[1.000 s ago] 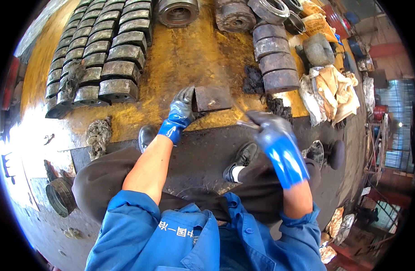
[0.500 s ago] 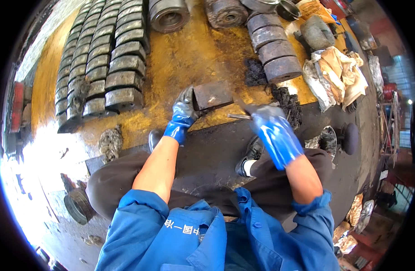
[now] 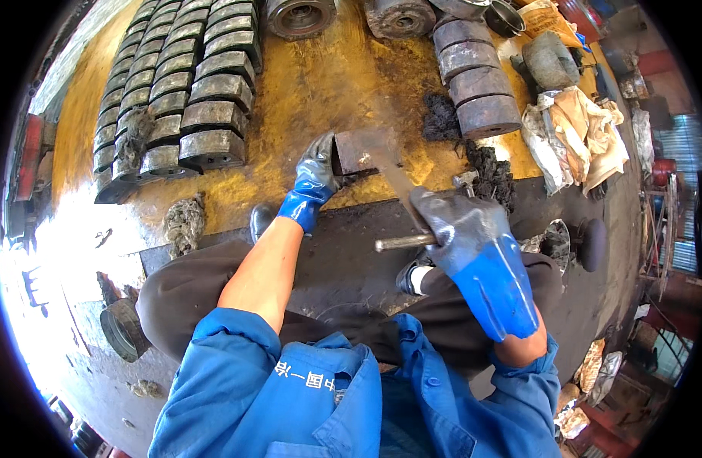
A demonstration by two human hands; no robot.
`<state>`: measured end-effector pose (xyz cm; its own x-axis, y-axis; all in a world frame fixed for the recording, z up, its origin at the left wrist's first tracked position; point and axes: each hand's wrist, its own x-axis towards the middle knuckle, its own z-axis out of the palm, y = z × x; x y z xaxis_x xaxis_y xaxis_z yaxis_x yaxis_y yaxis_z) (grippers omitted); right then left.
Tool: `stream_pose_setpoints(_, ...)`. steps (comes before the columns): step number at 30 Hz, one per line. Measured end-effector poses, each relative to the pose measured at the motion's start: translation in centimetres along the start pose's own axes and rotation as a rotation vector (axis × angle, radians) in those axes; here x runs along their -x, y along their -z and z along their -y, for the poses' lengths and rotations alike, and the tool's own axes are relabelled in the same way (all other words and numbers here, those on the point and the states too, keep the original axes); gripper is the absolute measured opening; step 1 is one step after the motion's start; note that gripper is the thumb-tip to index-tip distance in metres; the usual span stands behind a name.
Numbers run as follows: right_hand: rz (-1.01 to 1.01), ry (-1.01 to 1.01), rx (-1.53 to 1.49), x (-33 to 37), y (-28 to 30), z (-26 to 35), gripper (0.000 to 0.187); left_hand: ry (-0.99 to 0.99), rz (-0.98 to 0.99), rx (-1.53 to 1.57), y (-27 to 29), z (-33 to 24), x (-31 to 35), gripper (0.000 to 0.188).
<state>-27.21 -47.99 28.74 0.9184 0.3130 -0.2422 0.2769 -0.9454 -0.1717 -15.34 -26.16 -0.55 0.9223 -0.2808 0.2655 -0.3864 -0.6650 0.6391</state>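
My left hand, in a dark-palmed blue rubber glove, grips the left end of a rusty brown metal block at the front of the yellow surface. My right hand, gloved alike, is closed on a flat metal blade-like tool. Motion blurs the blade, which reaches toward the block's right part; whether it touches cannot be told. A short metal rod juts leftward from the same fist. How rod and blade are joined is hidden by the glove.
Rows of curved metal blocks stand at left. Stacked round metal pieces are at right, beside black fibrous clumps and crumpled bags. Metal rings sit at the far edge. A ragged grey clump lies near my left knee.
My right hand has come nearer to me and slightly right with the tool, whose blade now points up-left at the block. My left hand still holds the block, shifted slightly in view.
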Motion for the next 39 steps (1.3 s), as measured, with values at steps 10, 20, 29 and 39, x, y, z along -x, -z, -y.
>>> stream_pose_setpoints(10,0.02,-0.005,0.017,-0.6,0.1,0.5,0.022,-0.037,-0.076,-0.03,-0.3,-0.6,0.1,0.099)
stream_pose_setpoints(20,-0.013,0.058,-0.051,-1.6,-3.7,-3.8,0.03,-0.142,-0.129,-0.034,-0.4,-2.3,-0.5,0.08)
stream_pose_setpoints(29,-0.515,-0.652,-0.864,0.2,1.7,-7.1,0.026,0.207,0.29,0.691,0.4,-2.3,-1.6,0.085)
stream_pose_setpoints(39,-0.706,-0.711,-0.998,3.9,4.4,-9.6,0.026,0.432,0.233,1.101,-1.2,0.2,-3.1,0.092)
